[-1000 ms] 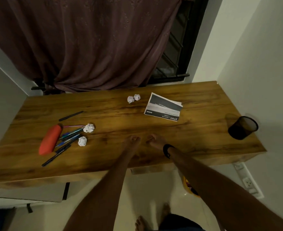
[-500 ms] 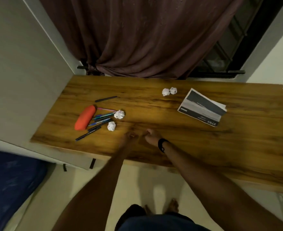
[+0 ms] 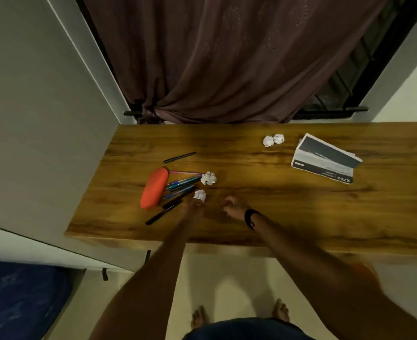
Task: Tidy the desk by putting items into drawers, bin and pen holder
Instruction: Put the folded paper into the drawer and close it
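Your left hand point(image 3: 193, 209) reaches beside a crumpled paper ball point(image 3: 200, 194) at frame centre — blurred, so I cannot tell its grip. Your right hand point(image 3: 232, 207) hangs loosely curled, holding nothing. On the grained wooden surface point(image 3: 288, 217) — a smooth orange pouch point(image 3: 154, 187), slim pens point(image 3: 181, 185), a glossy booklet point(image 3: 325, 159) at right.

We see two bare forearms with no sleeves, and a black band point(image 3: 251, 219) around the wrist of the right hand point(image 3: 234, 208). The left hand point(image 3: 193, 210) wears nothing (it is blurred). Below, bare feet point(image 3: 281, 311) and dark blue clothing point(image 3: 246, 330).
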`<state>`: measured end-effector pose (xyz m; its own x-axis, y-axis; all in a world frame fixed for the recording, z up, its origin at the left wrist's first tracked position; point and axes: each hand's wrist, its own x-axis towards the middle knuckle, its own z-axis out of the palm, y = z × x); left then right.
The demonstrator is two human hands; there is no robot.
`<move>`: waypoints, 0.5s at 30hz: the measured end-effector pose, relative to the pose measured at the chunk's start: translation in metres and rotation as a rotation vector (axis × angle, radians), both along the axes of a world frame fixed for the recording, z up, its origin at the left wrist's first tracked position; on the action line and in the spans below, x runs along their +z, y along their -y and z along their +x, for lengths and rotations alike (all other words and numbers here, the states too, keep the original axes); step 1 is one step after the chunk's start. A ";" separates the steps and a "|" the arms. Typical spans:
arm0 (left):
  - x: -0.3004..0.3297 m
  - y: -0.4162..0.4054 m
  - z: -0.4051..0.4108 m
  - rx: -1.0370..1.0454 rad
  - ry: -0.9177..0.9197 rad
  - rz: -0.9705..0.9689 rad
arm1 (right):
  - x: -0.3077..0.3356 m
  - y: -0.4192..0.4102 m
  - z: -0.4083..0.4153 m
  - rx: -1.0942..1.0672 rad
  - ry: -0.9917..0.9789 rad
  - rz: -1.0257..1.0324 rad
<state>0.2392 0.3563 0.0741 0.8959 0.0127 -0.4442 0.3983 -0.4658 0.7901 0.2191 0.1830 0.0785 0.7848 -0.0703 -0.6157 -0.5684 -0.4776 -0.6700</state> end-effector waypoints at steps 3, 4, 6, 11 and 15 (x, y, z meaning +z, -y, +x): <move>-0.004 -0.021 0.009 -0.006 0.058 0.145 | 0.000 -0.031 -0.002 -0.019 -0.001 0.018; -0.009 -0.027 0.011 -0.017 0.075 0.169 | -0.001 -0.039 -0.004 -0.020 0.008 0.010; -0.015 -0.038 0.010 -0.039 0.090 0.151 | -0.007 -0.051 -0.009 -0.021 0.005 0.020; -0.020 -0.024 0.010 -0.123 0.133 0.102 | -0.018 -0.039 -0.018 -0.063 0.008 0.019; -0.013 0.012 0.010 -0.260 0.181 0.024 | 0.007 -0.003 -0.027 -0.192 0.002 -0.090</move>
